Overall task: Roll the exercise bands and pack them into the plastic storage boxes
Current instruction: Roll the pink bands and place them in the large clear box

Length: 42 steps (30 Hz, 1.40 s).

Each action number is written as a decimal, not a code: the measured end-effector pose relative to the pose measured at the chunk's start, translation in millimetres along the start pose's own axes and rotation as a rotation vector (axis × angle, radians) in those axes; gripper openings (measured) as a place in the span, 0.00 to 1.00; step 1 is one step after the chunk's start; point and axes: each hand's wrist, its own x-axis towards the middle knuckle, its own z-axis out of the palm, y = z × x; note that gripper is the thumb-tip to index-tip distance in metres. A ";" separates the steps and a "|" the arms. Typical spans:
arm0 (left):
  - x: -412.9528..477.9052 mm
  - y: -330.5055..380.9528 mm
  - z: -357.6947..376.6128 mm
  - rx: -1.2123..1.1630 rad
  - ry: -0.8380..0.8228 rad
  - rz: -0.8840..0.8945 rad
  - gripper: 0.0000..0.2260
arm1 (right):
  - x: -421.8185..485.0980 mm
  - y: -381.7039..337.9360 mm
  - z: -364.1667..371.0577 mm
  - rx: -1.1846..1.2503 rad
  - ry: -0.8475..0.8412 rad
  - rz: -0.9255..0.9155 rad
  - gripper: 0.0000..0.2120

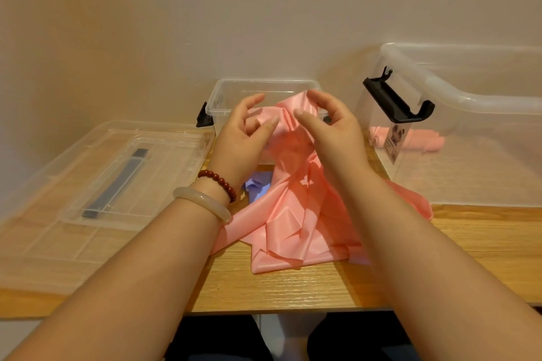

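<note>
- surface [293,287]: wood-grain, front edge nearest the camera.
- pink band [293,214]: loose, crumpled heap on the surface btwn the two forearms. Lower end is spread flat, upper end is lifted up to the hands. Not rolled yet.
- bead bracelet [218,182] & pale bangle [202,202] on the left wrist.
- lavender band [258,186]: only a bit shows, behind the pink band and under the left wrist. Unrolled as far as I can see.
- left hand [243,132]: fingers curled, thumb & fingertips pinching a fold of the pink band.
- right hand [328,126]: fingers bent over the band's top edge, thumb pressing from the front, so gripping it too.
- clear lids [102,179]: lying flat on the left, off their boxes.
- small box [223,97]: open, just behind the hands; contents partly hidden.
- large box [457,97]: open, far right, black latch up. pink rolls [422,141] already lie inside.
- label [394,141] on the large box wall: small picture, text too tiny to read. No other writing.
- Progress, my guess: early-mid. Some rolls packed; this pink band & the lavender one left to roll and pack, then prob. lids on.
</note>
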 end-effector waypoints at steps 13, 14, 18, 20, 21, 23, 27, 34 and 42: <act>34.0 19.3 -20.3 0.286 0.311 0.208 0.16 | 40.1 -24.9 4.3 -0.389 0.039 -0.145 0.22; 35.9 20.6 -21.6 0.350 0.299 0.212 0.16 | 43.2 -26.0 6.0 -0.451 0.013 -0.156 0.23; 35.6 18.6 -29.0 0.619 0.234 0.200 0.17 | 44.3 -17.4 9.8 -0.651 -0.037 -0.174 0.22; 30.2 11.8 -30.5 0.699 0.209 0.199 0.17 | 37.4 -9.0 9.2 -0.664 -0.015 -0.190 0.20; 26.1 8.0 -30.1 0.720 0.197 0.189 0.17 | 32.8 -4.6 8.8 -0.650 0.001 -0.191 0.19; 17.4 -0.5 -28.4 0.752 0.184 0.168 0.19 | 22.1 3.1 7.8 -0.626 0.041 -0.190 0.16; -0.9 -14.4 -29.6 0.708 0.230 0.152 0.23 | -0.3 10.6 -1.0 -0.604 0.150 -0.186 0.05; -27.8 -27.0 -16.0 0.623 0.152 0.124 0.26 | -36.3 18.8 -7.9 -0.850 -0.282 0.051 0.19; -27.1 -34.4 -8.5 0.525 -0.056 -0.016 0.42 | -48.5 37.6 -8.9 -0.939 -0.297 0.006 0.10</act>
